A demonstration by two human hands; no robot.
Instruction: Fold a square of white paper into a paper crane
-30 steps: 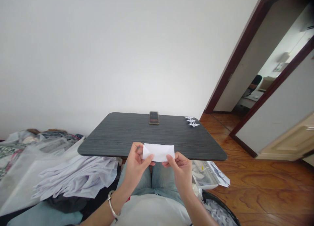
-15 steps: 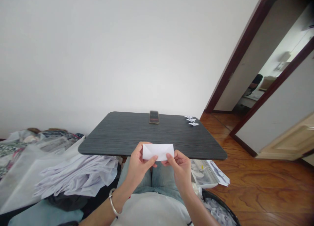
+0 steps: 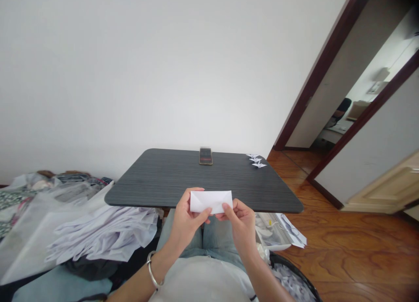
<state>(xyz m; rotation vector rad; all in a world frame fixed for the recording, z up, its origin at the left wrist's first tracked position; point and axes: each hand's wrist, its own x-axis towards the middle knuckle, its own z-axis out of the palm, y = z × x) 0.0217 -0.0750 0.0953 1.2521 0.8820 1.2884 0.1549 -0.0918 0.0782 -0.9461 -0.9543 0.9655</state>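
Note:
A white sheet of paper (image 3: 211,200), folded into a small rectangle with diagonal creases, is held up just over the front edge of the dark table (image 3: 170,175). My left hand (image 3: 188,219) grips its left end, thumb on the face and fingers behind. At the right end, my right hand (image 3: 240,221) pinches it the same way. Both thumbs press near the lower edge. The fingers behind the paper are partly hidden. Several folded paper cranes (image 3: 257,160) sit in a row at the table's far right corner.
A phone (image 3: 206,156) lies at the table's back edge by the white wall. Left of my legs are white cloth (image 3: 108,232) and plastic bags (image 3: 36,236). On the right are a tray of odds and ends (image 3: 273,232) and a dark-rimmed bin of paper scraps (image 3: 291,280).
The folded paper and both hands have barely shifted, staying in the same grip. Nothing else has visibly moved.

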